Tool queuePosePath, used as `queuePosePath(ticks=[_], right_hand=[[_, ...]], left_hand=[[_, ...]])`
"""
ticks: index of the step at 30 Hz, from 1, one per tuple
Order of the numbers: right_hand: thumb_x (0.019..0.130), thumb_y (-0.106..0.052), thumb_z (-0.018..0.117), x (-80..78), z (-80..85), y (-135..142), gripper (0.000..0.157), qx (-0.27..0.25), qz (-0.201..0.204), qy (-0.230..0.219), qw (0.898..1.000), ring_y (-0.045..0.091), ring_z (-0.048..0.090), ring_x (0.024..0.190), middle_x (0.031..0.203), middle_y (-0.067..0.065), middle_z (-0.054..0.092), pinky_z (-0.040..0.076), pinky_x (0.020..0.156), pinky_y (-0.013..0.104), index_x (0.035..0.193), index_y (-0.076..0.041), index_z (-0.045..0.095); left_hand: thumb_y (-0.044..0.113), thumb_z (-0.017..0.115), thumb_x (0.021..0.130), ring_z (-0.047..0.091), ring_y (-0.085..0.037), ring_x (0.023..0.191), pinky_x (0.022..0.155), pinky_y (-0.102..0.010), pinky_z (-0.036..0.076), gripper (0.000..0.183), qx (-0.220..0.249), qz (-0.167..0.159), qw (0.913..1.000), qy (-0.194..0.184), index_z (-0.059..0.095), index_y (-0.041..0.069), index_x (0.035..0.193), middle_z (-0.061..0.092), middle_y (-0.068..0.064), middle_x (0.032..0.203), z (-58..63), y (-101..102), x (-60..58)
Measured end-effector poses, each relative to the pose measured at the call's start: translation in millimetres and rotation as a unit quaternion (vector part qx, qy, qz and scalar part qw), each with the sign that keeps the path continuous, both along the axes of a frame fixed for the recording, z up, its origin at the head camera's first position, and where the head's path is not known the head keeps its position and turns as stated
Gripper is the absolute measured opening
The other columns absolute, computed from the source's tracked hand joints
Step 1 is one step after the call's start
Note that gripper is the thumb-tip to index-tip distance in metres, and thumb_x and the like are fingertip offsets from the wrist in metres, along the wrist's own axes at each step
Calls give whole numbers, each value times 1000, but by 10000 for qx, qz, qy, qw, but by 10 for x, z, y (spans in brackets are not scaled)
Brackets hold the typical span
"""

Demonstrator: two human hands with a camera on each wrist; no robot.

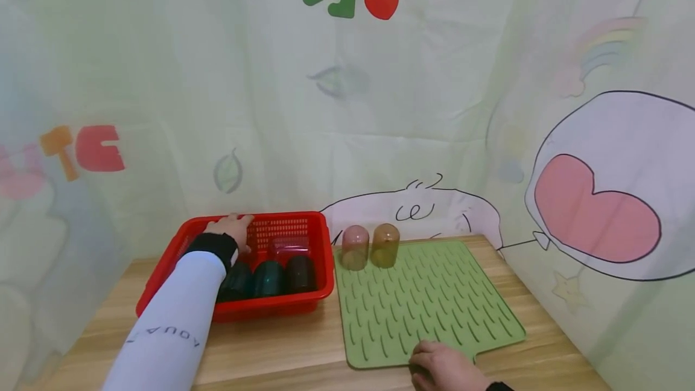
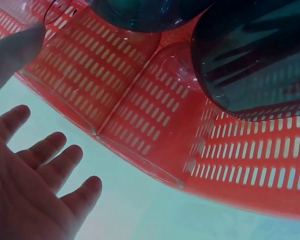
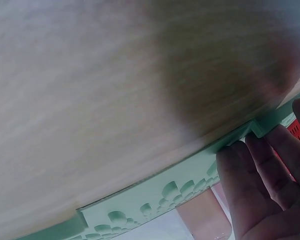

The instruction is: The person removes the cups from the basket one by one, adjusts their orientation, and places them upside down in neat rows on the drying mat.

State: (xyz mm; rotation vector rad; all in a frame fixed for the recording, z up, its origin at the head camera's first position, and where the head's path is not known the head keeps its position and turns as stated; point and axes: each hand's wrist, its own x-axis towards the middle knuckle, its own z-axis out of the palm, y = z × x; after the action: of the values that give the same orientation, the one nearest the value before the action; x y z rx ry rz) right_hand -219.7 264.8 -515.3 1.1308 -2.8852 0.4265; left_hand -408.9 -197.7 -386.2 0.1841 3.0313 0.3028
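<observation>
My left hand [image 1: 232,232] reaches over the back part of a red plastic basket [image 1: 324,246]. In the left wrist view its fingers [image 2: 57,165] are spread with nothing between them, near clear cups [image 2: 102,75] lying in the basket. Several dark cups, one of them teal [image 1: 269,279], line the basket's front, and a pink clear cup [image 1: 290,247] lies behind them. My right hand [image 1: 447,368] rests at the front edge of a green drying mat [image 1: 423,300], its fingers loosely bent. A pink cup [image 1: 355,247] and an amber cup [image 1: 385,246] stand upside down at the mat's back left corner.
The basket and mat sit side by side on a wood-grain table [image 1: 271,349]. Behind and beside the table hangs a printed curtain [image 1: 282,107], with its lower part close to the back edge of the mat.
</observation>
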Motion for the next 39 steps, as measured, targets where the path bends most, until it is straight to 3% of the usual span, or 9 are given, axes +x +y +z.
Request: queuePosePath(ticks=[5,9,18,22,26,39], right_hand=[[96,-24,70,6,-3,3,14,-3,50,-11,10000,0,61,91,103,-9,64,54,75,21,103,-13,74],[97,-25,70,15,7,0,15,14,66,95,9999,3,62,92,104,-8,64,55,75,22,104,-12,74],[97,-25,70,25,19,-26,15,35,8,39,10000,3,61,92,104,-8,64,54,75,22,104,-13,74],[96,-23,71,25,18,-17,13,-5,58,156,9999,3,61,92,103,-8,64,54,75,22,103,-13,74],[96,-23,71,29,23,-16,12,-8,90,201,9998,4,62,92,103,-8,64,54,74,22,103,-13,74],[96,-24,70,40,27,-33,13,59,-217,-194,9996,4,61,94,104,-10,64,55,78,24,104,-15,74]], left_hand=[[16,85,81,44,-56,128,108,-74,36,87,59,-62,10000,-18,40,9,155,42,-32,151,42,37,94],[13,87,77,42,-56,132,113,-75,27,90,70,-147,9999,34,41,6,154,42,-34,151,14,39,69],[10,92,67,44,-56,130,111,-77,24,101,-97,-205,9996,158,41,8,154,47,-33,148,-133,-53,-65],[8,95,61,48,-55,126,110,-77,28,103,-288,-338,9984,357,45,8,151,52,-32,143,-160,-53,-114],[7,96,60,49,-55,123,107,-78,30,103,-419,-378,9977,367,46,8,150,54,-33,139,-128,-22,-85],[10,89,73,58,-46,107,100,-73,44,82,-297,-399,9975,496,49,7,145,63,-28,123,-35,-10,59]])
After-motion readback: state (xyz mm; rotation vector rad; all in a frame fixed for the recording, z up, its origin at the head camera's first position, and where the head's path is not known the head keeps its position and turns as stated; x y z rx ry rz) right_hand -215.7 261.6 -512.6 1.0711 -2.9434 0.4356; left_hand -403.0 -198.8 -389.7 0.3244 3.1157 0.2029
